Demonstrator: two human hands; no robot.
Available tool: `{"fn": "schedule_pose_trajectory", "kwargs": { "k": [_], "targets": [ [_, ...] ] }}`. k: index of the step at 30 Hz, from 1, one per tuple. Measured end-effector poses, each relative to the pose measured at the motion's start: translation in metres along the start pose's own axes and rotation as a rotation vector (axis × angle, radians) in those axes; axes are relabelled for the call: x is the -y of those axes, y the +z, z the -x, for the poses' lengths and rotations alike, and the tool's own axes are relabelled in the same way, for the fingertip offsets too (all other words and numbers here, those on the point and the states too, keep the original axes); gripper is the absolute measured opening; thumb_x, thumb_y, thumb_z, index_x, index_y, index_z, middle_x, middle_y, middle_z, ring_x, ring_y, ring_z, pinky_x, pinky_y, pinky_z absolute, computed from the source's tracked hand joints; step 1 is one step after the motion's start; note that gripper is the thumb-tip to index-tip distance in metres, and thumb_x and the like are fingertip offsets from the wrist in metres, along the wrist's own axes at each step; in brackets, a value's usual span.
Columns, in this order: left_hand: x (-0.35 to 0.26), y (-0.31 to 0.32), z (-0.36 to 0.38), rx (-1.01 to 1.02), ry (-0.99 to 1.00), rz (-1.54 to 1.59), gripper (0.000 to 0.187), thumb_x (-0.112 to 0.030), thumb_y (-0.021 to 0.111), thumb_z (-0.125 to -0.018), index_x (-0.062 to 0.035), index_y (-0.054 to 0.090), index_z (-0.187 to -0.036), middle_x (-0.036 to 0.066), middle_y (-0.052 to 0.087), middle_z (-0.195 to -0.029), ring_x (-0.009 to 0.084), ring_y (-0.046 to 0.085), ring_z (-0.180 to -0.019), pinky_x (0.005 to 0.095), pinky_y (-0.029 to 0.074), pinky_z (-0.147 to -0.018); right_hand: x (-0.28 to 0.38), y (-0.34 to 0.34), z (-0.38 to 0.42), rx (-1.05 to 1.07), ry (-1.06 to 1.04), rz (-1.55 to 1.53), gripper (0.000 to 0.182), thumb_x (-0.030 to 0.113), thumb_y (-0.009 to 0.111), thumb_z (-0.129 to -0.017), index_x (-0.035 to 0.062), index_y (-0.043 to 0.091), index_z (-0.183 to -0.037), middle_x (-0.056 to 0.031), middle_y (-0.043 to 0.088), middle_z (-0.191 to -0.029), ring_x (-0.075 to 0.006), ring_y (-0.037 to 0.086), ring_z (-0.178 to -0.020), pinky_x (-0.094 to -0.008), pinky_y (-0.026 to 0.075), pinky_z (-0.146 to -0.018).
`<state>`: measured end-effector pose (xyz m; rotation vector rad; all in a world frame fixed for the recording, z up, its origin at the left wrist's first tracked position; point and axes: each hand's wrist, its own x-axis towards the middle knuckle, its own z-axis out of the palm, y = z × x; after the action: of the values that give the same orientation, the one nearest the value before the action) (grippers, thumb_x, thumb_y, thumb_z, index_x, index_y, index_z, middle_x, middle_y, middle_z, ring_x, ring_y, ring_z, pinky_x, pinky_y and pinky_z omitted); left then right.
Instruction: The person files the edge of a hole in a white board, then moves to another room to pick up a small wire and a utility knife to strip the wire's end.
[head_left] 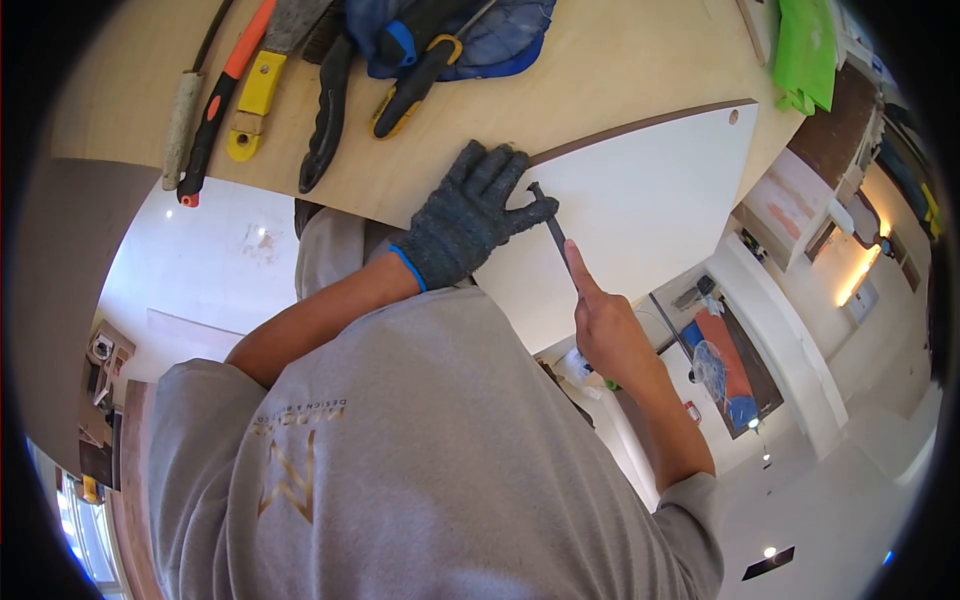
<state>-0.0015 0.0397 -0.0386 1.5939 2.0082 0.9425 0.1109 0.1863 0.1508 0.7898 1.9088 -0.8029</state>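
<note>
My left hand [465, 215], in a dark work glove with a blue cuff, lies with its fingers stretched at the edge of the white panel [640, 195]. Its thumb reaches over the panel and touches or nearly touches a slim dark metal bar [556, 232] with a slightly flared end. My right hand [606, 325] is bare and closed around the bar's lower part, its index finger laid along it. The bar slants across the panel's white face. Whatever part of the bar lies inside the right hand is hidden.
On the wooden board [620, 60] lie a yellow-handled scraper [257, 100], an orange-and-black handle [215, 125], a black-handled tool [327, 125], a black-and-yellow screwdriver [410, 95] and a blue cloth-like item [505, 45]. Bright green material [803, 55] hangs at the far right corner.
</note>
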Motion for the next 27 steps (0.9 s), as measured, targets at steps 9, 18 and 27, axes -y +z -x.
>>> {"fn": "schedule_pose_trajectory", "kwargs": {
  "k": [9,18,27],
  "targets": [
    [0.001,-0.002,-0.001,-0.013,0.043,0.018,0.072,-0.023,0.078,-0.073,-0.0304,0.057,-0.141,0.026,0.049,-0.142,0.0405,0.045,-0.135,0.0586,0.033,-0.113,-0.008,0.013,0.005,-0.095,-0.001,0.015,0.068,-0.001,0.047,-0.094,0.0108,0.027,-0.158,-0.0249,0.059,-0.066,-0.0391,0.059,-0.060,-0.0478,0.048,-0.065],
    [0.001,0.001,-0.002,-0.024,0.047,0.008,0.071,-0.023,0.078,-0.073,-0.0308,0.058,-0.141,0.026,0.048,-0.143,0.0401,0.044,-0.135,0.0584,0.033,-0.113,-0.006,0.014,0.006,-0.066,0.003,-0.028,0.069,-0.001,0.048,-0.094,0.0094,0.025,-0.158,-0.0254,0.060,-0.066,-0.0414,0.060,-0.061,-0.0503,0.048,-0.064],
    [0.000,0.003,0.001,-0.004,0.018,0.056,0.066,-0.023,0.078,-0.073,-0.0248,0.060,-0.137,0.025,0.046,-0.147,0.0403,0.042,-0.138,0.0582,0.031,-0.115,0.002,0.007,-0.005,0.045,0.155,-0.290,0.065,0.000,0.044,-0.096,0.0113,0.028,-0.157,-0.0255,0.060,-0.063,-0.0382,0.059,-0.052,-0.0464,0.050,-0.060]
  ]
}}
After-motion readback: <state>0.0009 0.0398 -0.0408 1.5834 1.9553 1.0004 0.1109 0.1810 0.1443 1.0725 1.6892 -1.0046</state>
